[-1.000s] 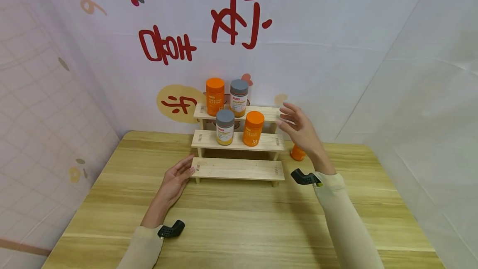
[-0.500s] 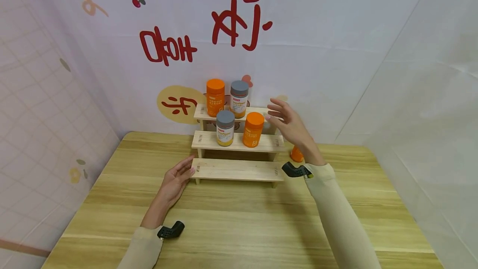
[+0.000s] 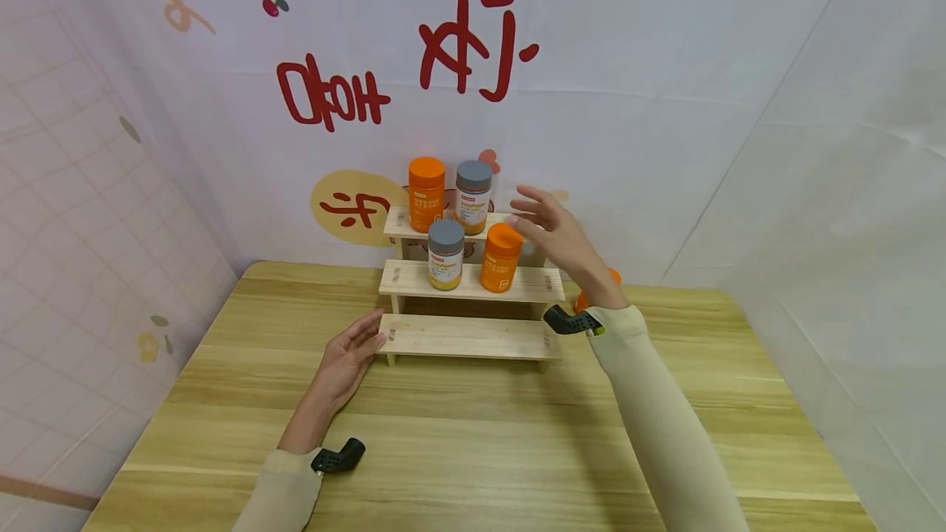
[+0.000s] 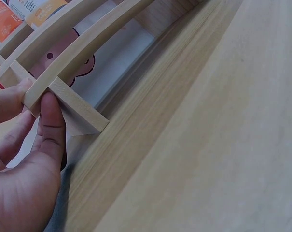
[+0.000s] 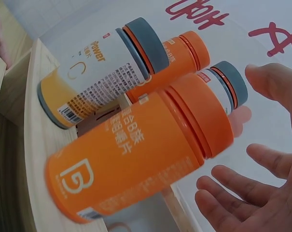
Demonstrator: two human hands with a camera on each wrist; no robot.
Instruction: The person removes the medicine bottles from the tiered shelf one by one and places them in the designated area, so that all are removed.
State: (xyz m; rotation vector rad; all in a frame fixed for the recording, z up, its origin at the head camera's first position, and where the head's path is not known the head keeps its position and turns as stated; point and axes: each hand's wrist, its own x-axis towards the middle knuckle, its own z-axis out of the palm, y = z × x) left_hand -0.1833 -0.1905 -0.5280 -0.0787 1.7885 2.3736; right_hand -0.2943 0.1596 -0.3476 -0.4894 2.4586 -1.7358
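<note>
Right hand (image 3: 550, 228) moved left since earlier frame, now near middle-tier orange bottle (image 3: 501, 268); fingers spread, holding nothing. Left hand (image 3: 347, 364) pinches left end of lowest board (image 3: 473, 337) of wooden rack (image 3: 414, 277). Count: one rack, three tiers; three orange bottles, two grey-capped bottles (image 3: 445, 263). Top and middle tiers: one of each, middle pair in front. Third orange bottle (image 3: 615, 277) on table (image 3: 443, 450), right of rack, partly hidden by right wrist.

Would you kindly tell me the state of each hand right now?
Left hand: closed, pinching the left end of the lowest wooden step.
Right hand: open, holding nothing, near the front orange jar.
</note>
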